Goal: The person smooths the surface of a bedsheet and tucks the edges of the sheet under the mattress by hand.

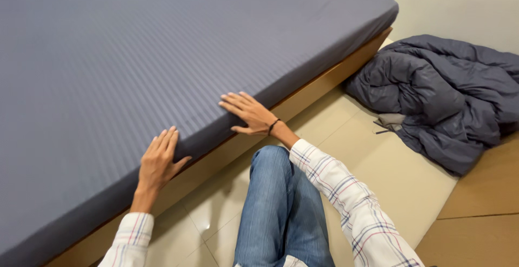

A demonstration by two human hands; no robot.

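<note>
Grey striped sheet (135,56) on low wooden-framed bed (324,80), left hand (158,161) and right hand (246,113) flat, fingers spread on mattress edge, rumpled dark quilt (438,94) on cream tiled floor (389,175), pale wall (465,2)

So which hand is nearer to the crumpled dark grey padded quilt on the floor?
Right. The right hand lies flat on the mattress edge, on the side toward the quilt; the left hand rests further along the edge, away from it.

scene evenly, softly lit; no harsh shadows. faint shadow cast under mattress edge (324,56) onto wooden bed frame (319,86). small glare spots seen on glossy floor tiles (208,223). focus sharp throughout; slight wide-angle stretch noted at edges.
</note>
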